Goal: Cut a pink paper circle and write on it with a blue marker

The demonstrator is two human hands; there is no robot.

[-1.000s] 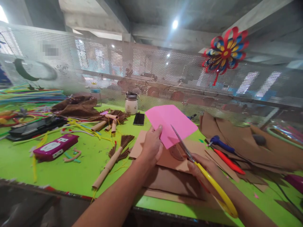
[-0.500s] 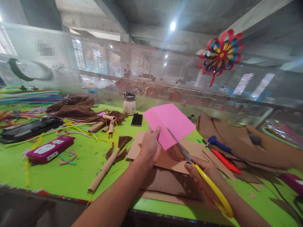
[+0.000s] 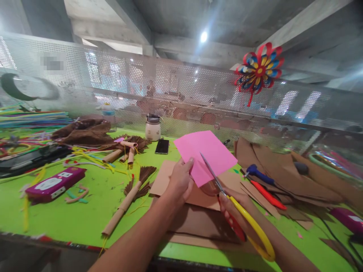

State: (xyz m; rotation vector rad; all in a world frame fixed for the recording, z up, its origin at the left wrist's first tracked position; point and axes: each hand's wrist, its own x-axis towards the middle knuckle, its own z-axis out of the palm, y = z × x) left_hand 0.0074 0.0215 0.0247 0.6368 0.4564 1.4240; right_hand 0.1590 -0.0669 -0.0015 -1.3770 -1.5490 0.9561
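My left hand [image 3: 181, 179] pinches the lower left edge of a pink sheet of paper [image 3: 212, 149], thumb on top. The sheet is held up over the table at a tilt. In my right hand [image 3: 234, 207] is a pair of scissors [image 3: 251, 224] with one yellow and one red handle. One blade lies across the face of the pink paper, pointing up and left; the other blade is mostly hidden behind the sheet. Beneath both hands lie brown sheets of card [image 3: 204, 223], stacked on the green table [image 3: 73, 219].
Left of my hands lies a rolled brown paper piece with pleated ends [image 3: 124, 207]. Behind it are a phone [image 3: 162, 146], a jar [image 3: 153, 127] and a purple box [image 3: 55, 185]. To the right are a blue glue gun [image 3: 259, 174], a red cutter [image 3: 268, 194] and brown paper [image 3: 283, 170].
The scissors' handles have spread wider, with more of the red one showing. The pink paper sits slightly lower in view, and the whole view has shifted a little.
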